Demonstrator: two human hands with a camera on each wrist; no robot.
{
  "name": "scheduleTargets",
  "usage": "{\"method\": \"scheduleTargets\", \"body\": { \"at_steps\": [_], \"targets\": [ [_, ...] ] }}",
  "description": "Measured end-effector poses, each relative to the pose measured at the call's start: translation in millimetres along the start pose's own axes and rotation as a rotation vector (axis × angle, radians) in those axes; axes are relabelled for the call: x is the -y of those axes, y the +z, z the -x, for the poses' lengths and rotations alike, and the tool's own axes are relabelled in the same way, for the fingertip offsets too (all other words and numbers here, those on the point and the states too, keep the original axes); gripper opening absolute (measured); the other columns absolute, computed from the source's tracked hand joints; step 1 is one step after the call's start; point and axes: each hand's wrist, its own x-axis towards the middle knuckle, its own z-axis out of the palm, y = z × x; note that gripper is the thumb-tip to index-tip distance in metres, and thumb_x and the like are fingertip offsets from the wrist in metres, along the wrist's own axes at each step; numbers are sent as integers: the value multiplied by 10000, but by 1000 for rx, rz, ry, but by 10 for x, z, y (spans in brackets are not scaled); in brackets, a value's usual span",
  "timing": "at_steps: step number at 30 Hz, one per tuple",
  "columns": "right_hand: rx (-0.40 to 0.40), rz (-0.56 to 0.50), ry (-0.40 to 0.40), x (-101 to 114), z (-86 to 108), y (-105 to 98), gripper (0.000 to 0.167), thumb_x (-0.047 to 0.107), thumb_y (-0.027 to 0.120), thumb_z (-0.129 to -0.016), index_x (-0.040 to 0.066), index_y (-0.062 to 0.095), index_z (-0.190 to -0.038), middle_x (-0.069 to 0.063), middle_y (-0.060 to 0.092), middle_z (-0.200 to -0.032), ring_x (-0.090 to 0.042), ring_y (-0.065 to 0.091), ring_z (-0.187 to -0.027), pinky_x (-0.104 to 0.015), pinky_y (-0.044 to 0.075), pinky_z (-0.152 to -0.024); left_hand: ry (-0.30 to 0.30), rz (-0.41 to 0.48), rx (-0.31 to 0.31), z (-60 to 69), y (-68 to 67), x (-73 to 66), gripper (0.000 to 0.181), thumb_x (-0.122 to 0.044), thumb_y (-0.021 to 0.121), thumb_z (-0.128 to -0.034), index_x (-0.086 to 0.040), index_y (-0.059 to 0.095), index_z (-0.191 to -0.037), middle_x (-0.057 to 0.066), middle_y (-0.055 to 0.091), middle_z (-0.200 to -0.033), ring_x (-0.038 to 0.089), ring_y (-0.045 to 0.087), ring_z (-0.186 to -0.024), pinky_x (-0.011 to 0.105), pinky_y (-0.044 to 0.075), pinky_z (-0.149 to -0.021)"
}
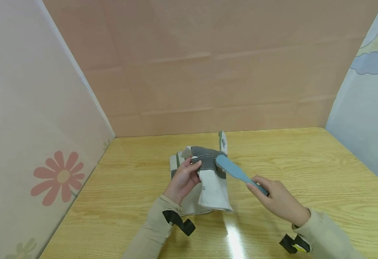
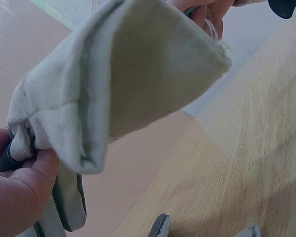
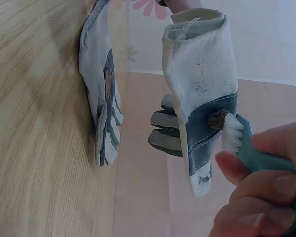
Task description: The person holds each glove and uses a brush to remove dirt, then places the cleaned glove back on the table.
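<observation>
Your left hand (image 1: 185,180) pinches a glove (image 1: 215,189) over the table (image 1: 289,154), short of its far edge; your right hand (image 1: 279,203) grips a brush (image 1: 235,171), bristles (image 3: 232,134) at the grey panel (image 3: 198,144).

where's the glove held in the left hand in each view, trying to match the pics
head: held glove, just below centre, pinched in the left hand
left wrist: held glove, large, across the upper left
right wrist: held glove, just right of centre, cuff at the top
shared landmark: wooden table, bottom in head, lower right in left wrist, left side in right wrist
</observation>
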Motion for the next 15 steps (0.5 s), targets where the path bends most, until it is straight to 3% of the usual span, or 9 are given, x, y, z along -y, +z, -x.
{"method": "scheduleTargets", "body": {
  "at_steps": [10,15],
  "targets": [
    [12,4,5,-32,49,3,186,152,504,-963,161,484,-778,154,203,-566,66,140,-465,-149,247,-412,-15,17,-16,4,-9,-21,305,-69,317,-1002,-143,347,-1297,-78,649,-962,25,655,-813,212,505,-685],
    [14,5,-1,-39,53,2,192,149,507,-961,176,481,-774,160,202,-564,68,141,-464,-155,253,-415,-14,15,-22,12,-21,-33,372,-66,317,-1000,-111,296,-1368,-78,648,-979,26,655,-821,215,505,-688]
  ]
}}
